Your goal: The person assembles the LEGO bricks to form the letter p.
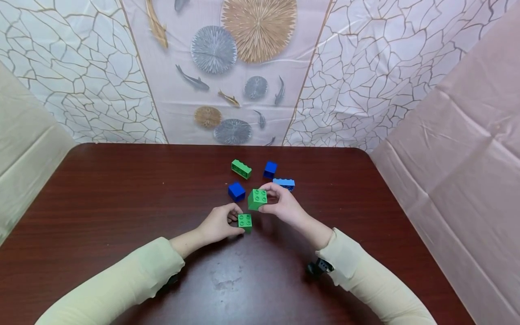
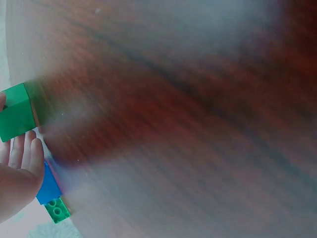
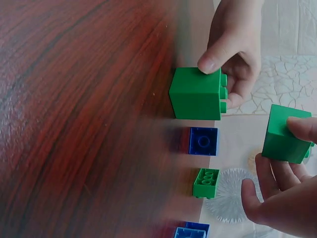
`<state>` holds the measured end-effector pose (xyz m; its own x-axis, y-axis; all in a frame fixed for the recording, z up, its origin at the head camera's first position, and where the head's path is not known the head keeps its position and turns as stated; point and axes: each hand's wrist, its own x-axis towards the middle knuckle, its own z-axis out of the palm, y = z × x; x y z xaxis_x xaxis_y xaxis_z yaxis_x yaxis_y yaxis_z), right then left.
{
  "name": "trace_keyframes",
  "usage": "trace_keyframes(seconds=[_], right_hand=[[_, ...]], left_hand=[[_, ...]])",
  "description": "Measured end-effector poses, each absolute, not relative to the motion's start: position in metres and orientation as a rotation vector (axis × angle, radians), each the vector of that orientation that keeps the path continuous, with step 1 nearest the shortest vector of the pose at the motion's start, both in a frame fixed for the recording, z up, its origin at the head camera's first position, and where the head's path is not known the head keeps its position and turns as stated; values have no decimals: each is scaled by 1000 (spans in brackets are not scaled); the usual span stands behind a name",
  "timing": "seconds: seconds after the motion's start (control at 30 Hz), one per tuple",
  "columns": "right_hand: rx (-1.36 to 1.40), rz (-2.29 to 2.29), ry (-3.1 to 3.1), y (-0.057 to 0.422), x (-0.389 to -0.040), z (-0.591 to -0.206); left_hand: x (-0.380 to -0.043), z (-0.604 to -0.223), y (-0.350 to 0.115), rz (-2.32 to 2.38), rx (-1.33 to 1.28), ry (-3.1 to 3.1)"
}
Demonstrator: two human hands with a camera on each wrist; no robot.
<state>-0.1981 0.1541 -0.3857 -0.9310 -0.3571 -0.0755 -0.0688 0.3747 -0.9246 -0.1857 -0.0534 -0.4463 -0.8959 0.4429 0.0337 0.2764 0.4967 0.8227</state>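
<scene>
My left hand point(image 1: 216, 224) grips a square green toy brick point(image 1: 245, 221) low at the tabletop, thumb on its near side and fingers at the far side. Studs on that brick face up. Just beyond it and to the right, my right hand point(image 1: 280, 205) pinches a second green toy brick point(image 1: 257, 199) between thumb and fingers, raised off the table. From the right wrist view, a gap shows between the left hand's brick point(image 3: 195, 94) and the right hand's brick point(image 3: 287, 134). The left wrist view catches a green brick point(image 2: 17, 114) only at its left edge.
Beyond the hands lie a blue brick point(image 1: 236, 192), a long green brick point(image 1: 241, 169) on its side and another blue brick point(image 1: 270, 169). A lighter blue long brick point(image 1: 284, 183) sits just behind the right hand. Patterned cloth point(image 1: 227, 104) hangs past the brown table's point(image 1: 122, 194) far edge.
</scene>
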Motion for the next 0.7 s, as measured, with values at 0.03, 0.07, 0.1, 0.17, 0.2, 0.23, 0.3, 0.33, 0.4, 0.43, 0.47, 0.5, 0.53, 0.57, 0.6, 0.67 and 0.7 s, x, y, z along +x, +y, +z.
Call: trace_keyframes(seconds=[0.03, 0.07, 0.1, 0.17, 0.2, 0.23, 0.3, 0.33, 0.4, 0.43, 0.47, 0.5, 0.53, 0.57, 0.6, 0.67, 0.7], right_hand=[[-390, -1567, 2380, 153, -198, -386], [-400, -1556, 2389, 152, -198, -387], [-413, -1546, 2398, 152, -197, -387], [-431, -1532, 2410, 150, -197, -388], [-441, -1524, 2415, 150, -196, -389], [-445, -1517, 2417, 149, -196, -389], [-454, -1505, 2419, 147, -196, -391], [-454, -1498, 2418, 146, -196, -391], [-462, -1478, 2421, 145, -196, -392], [-464, -1467, 2424, 144, -196, -393], [-467, -1458, 2429, 144, -196, -393], [-467, -1450, 2431, 143, -195, -394], [-467, -1445, 2431, 143, -195, -394], [-465, -1441, 2432, 142, -195, -395], [-463, -1439, 2434, 142, -195, -395], [-458, -1435, 2439, 141, -195, -397], [-456, -1430, 2445, 140, -195, -399]], left_hand=[[-186, -446, -54, 1357, 626, 2559], [-186, -446, -54, 1358, 629, 2562], [-186, -446, -54, 1358, 632, 2565], [-187, -447, -54, 1362, 636, 2567], [-187, -448, -54, 1364, 636, 2569], [-187, -448, -54, 1364, 636, 2571], [-188, -449, -54, 1363, 635, 2573], [-188, -450, -55, 1362, 634, 2576], [-188, -450, -55, 1359, 636, 2578], [-189, -450, -55, 1359, 638, 2578], [-189, -450, -55, 1359, 641, 2578], [-189, -450, -55, 1359, 647, 2578], [-189, -450, -55, 1363, 653, 2576], [-189, -450, -56, 1365, 660, 2576], [-190, -450, -56, 1368, 667, 2575], [-190, -450, -56, 1370, 679, 2576], [-190, -450, -56, 1370, 684, 2577]])
